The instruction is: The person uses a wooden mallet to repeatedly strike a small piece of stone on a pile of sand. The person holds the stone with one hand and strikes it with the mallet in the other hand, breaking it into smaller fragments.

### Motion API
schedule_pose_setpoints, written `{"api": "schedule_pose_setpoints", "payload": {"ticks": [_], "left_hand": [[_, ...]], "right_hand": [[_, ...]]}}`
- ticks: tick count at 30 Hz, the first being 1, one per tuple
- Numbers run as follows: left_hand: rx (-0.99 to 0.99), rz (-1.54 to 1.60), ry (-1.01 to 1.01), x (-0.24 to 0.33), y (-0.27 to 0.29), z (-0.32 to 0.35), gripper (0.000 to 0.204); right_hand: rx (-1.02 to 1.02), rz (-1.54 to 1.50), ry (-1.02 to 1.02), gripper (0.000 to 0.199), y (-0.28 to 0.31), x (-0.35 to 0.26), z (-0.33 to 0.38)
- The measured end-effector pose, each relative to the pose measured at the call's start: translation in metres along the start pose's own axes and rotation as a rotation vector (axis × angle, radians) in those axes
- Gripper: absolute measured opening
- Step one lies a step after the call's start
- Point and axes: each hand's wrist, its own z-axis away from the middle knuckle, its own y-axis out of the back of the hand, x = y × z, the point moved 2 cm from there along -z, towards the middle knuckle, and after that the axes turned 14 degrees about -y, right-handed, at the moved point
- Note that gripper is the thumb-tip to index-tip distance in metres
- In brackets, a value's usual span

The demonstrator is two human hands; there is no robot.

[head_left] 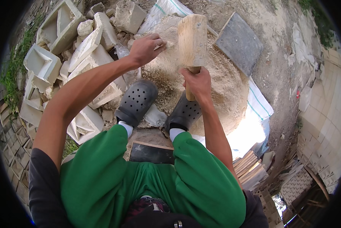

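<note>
A large pale stone block [201, 76] is seen at upper centre, steadied by the left hand [144, 47] pressed flat-fingered on it. A wooden mallet [192, 40] is clamped in the right hand [196, 81]; square, controlled blows are advised.

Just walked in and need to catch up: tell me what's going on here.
A person sits over a mound of sandy rubble spread on a white sheet. The right hand grips the handle of a wooden mallet, head raised. The left hand rests on the mound, pinching something small I cannot make out. Both feet in dark clogs rest at the mound's edge, broken pale blocks piled to the left.
</note>
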Motion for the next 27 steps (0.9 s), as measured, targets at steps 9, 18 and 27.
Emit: {"api": "schedule_pose_setpoints", "payload": {"ticks": [9,18,27], "left_hand": [[0.006,-0.029,-0.045,0.002,-0.001,-0.004,0.018],[0.013,-0.057,-0.060,-0.002,0.002,0.003,0.017],[-0.021,-0.069,-0.072,0.002,0.000,-0.005,0.018]], "right_hand": [[0.053,0.128,0.130,0.035,-0.030,0.013,-0.015],[0.060,-0.068,0.187,0.038,-0.001,-0.015,0.007],[0.088,0.072,0.041,0.036,-0.019,0.018,-0.028]]}}
